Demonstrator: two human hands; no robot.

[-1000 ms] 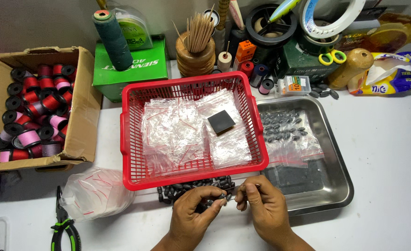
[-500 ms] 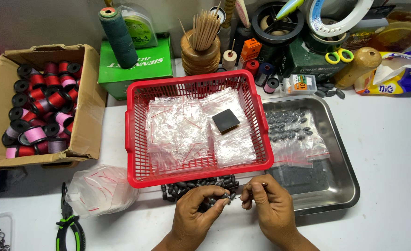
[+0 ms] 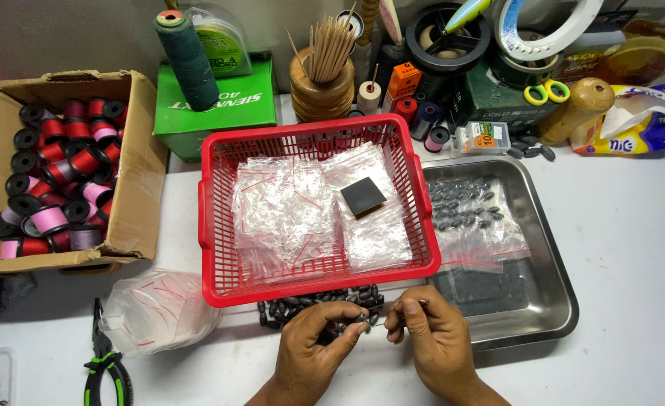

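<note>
Far left of the red basket point(image 3: 317, 289): a cardboard box point(image 3: 143, 188) packed with red, pink and black thread spools point(image 3: 54, 173). Below it, left of the basket's near corner, green-handled pliers point(image 3: 107, 368) flat on the bench point(image 3: 633, 225), and just beside them a crumpled heap of clear zip bags point(image 3: 163, 308). Behind the basket's left end, a green carton point(image 3: 219, 109) with a dark green thread cone point(image 3: 188, 56) upright on top.

Inside the basket, flat clear packets point(image 3: 295, 214) and one small black square point(image 3: 362, 198) lying on them. Behind the basket, a wooden pot of thin sticks point(image 3: 322, 83).

Tight against the basket's near rim, a loose pile of dark oval sinkers point(image 3: 295, 304) on the bench. Directly in front of that pile, the left hand point(image 3: 313, 349), thumb and fingertips pinched on a single sinker point(image 3: 359, 319). Just to its right, the right hand point(image 3: 430, 338), fingertips closed on something thin and pale aimed at that sinker; too small to tell whether wire, line or pin. Both hands nearly touching, held just above the bench.

Right of the basket, a steel tray point(image 3: 558, 301) with a clear bag of more sinkers point(image 3: 471, 218) in its far half. Behind the tray, tape rolls, small spools and yellow-handled scissors point(image 3: 546, 92).

Step in hand, by the look of it: fine work on one sinker, piece by piece from the pile. Calls for a steady pinch and close alignment of the thin piece with the sinker's end.
</note>
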